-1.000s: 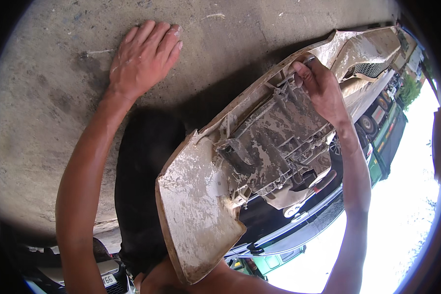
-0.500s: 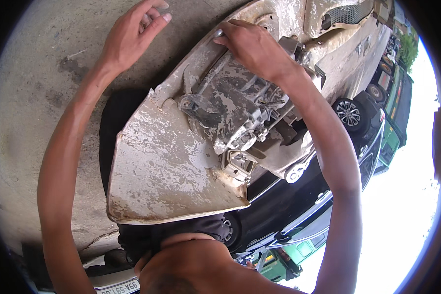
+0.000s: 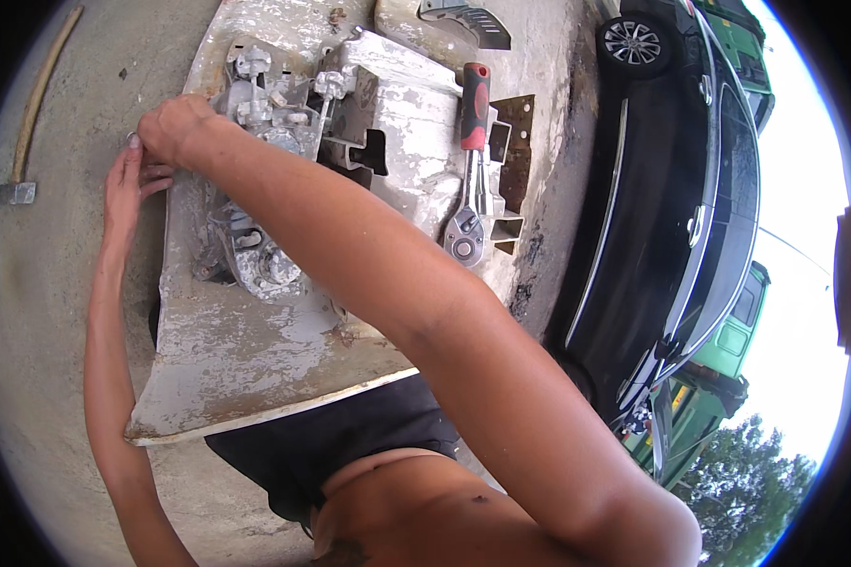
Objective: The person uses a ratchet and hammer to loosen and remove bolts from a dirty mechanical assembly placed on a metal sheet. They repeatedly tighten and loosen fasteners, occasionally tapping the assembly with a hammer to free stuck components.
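A worn vehicle panel (image 3: 246, 378) with flaking pale paint lies in front of me. A grimy metal mechanism (image 3: 269, 269) is set in it. My right hand (image 3: 175, 132) is closed at the panel's left edge, beside the mechanism; whatever its fingers hold is hidden. Just below it, my left hand (image 3: 126, 194) reaches up along the outer side of that edge, thumb raised and fingers apart, close to the right hand. A ratchet wrench (image 3: 465, 231) with a red and black handle rests on the right part of the panel.
A hammer (image 3: 33, 123) with a wooden handle lies on the concrete ground (image 3: 47, 312) to the left. On the right stands a black car (image 3: 648, 170), with green vehicles (image 3: 742, 312) beyond it. A dark slatted piece (image 3: 477, 24) sits at the panel's far end.
My view has turned, bringing the ratchet wrench and the hammer into sight. My left hand has come from apart to close beside my right hand, at the panel's left edge.
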`<state>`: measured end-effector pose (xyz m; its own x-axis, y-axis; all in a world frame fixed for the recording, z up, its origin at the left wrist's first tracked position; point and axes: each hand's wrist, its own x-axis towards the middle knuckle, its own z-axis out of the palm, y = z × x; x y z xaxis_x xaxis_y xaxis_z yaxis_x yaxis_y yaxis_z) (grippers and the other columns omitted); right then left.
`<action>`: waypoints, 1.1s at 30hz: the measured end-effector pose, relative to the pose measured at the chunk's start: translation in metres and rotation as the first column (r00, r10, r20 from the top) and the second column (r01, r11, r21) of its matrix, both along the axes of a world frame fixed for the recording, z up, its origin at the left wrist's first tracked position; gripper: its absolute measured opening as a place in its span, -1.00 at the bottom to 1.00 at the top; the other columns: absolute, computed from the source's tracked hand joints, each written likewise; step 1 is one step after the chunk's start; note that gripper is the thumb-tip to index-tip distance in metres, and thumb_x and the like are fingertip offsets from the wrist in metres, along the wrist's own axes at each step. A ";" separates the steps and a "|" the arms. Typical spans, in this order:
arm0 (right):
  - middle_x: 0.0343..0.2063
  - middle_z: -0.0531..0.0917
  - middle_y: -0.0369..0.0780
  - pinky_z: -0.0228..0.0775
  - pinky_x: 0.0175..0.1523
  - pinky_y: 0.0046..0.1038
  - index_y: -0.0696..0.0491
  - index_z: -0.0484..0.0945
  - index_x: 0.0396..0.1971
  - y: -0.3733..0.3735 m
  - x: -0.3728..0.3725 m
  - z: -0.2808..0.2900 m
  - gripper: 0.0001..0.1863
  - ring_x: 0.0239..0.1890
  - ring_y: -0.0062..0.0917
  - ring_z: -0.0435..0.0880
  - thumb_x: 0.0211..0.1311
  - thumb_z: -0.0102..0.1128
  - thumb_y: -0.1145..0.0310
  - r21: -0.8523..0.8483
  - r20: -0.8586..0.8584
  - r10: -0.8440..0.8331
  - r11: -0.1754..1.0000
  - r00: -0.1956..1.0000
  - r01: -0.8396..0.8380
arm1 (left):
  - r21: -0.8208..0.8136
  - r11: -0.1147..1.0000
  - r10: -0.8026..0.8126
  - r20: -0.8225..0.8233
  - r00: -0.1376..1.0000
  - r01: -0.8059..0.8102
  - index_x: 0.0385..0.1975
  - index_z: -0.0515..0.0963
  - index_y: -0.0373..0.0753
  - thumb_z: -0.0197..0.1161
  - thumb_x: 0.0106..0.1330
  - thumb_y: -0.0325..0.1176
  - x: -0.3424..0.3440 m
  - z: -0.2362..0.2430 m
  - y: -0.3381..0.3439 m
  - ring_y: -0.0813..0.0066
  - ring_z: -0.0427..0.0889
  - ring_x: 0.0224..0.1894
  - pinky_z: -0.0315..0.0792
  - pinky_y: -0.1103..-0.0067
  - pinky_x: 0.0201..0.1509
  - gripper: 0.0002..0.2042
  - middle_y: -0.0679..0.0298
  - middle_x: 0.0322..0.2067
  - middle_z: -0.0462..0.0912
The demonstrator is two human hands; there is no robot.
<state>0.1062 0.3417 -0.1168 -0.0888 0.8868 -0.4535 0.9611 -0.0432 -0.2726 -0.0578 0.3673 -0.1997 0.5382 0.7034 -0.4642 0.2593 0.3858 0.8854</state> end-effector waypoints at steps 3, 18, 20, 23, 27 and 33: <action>0.00 0.77 -0.13 0.59 0.13 -0.25 0.02 0.75 -0.07 0.007 -0.001 0.002 -0.71 0.10 -0.28 0.75 0.36 0.22 0.19 -0.058 0.004 0.038 0.998 0.999 -0.038 | 0.171 0.984 0.051 -0.037 0.998 -0.044 0.22 0.49 -0.41 -0.07 0.66 -0.07 0.005 0.006 0.000 0.28 0.71 0.07 0.60 0.40 0.17 -0.51 0.08 0.02 0.68; -0.30 0.68 -0.16 0.47 -0.13 -0.41 0.16 0.59 0.04 -0.282 0.129 0.194 -0.67 -0.30 -0.54 0.61 0.56 0.13 0.20 0.385 0.045 -0.842 0.511 0.538 0.769 | -0.121 0.988 0.120 0.212 0.970 -0.096 0.15 0.42 -0.56 -0.14 0.67 -0.28 -0.009 0.024 0.003 0.09 0.69 0.13 0.58 0.36 0.29 -0.60 -0.22 0.03 0.64; -0.31 0.64 -0.22 0.40 -0.07 -0.47 0.18 0.59 0.06 -0.298 0.127 0.182 -0.59 -0.28 -0.60 0.51 0.61 0.04 0.11 0.347 0.038 -0.804 0.567 0.593 0.747 | -0.118 0.987 0.130 0.228 0.965 -0.105 0.14 0.42 -0.55 -0.15 0.67 -0.29 -0.012 0.023 0.001 0.08 0.70 0.13 0.58 0.36 0.29 -0.61 -0.21 0.03 0.64; -0.35 0.60 -0.23 0.37 -0.07 -0.49 0.23 0.58 0.04 -0.300 0.131 0.180 -0.55 -0.27 -0.61 0.49 0.63 -0.02 0.09 0.283 0.053 -0.799 0.587 0.598 0.758 | -0.091 0.989 0.134 0.218 0.967 -0.117 0.13 0.42 -0.53 -0.16 0.68 -0.30 -0.015 0.022 -0.003 0.08 0.71 0.11 0.60 0.36 0.27 -0.63 -0.17 0.02 0.65; -0.45 0.55 -0.28 0.32 -0.19 -0.51 0.24 0.60 -0.10 -0.299 0.135 0.183 -0.60 -0.34 -0.63 0.44 0.58 0.06 0.14 0.180 -0.050 -0.790 0.594 0.611 0.784 | -0.064 0.992 0.116 0.218 0.969 -0.104 0.13 0.42 -0.53 -0.16 0.68 -0.31 -0.005 0.021 -0.002 0.10 0.73 0.08 0.62 0.37 0.25 -0.64 -0.17 -0.02 0.65; -0.60 0.36 -0.41 0.08 -0.51 -0.58 0.07 0.50 -0.33 -0.291 0.145 0.205 -0.64 -0.61 -0.74 0.27 0.60 -0.02 0.10 0.228 -0.303 -0.884 0.295 0.356 0.928 | -0.084 0.996 0.003 0.209 0.978 0.014 0.12 0.45 -0.54 -0.16 0.66 -0.34 -0.014 0.019 0.012 0.07 0.73 0.09 0.65 0.39 0.22 -0.64 -0.21 0.00 0.65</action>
<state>0.2512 0.0512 0.0881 0.8422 0.5043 -0.1906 0.3322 -0.7639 -0.5532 -0.0716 0.3789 -0.1804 0.6331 0.6634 -0.3989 0.0749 0.4604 0.8846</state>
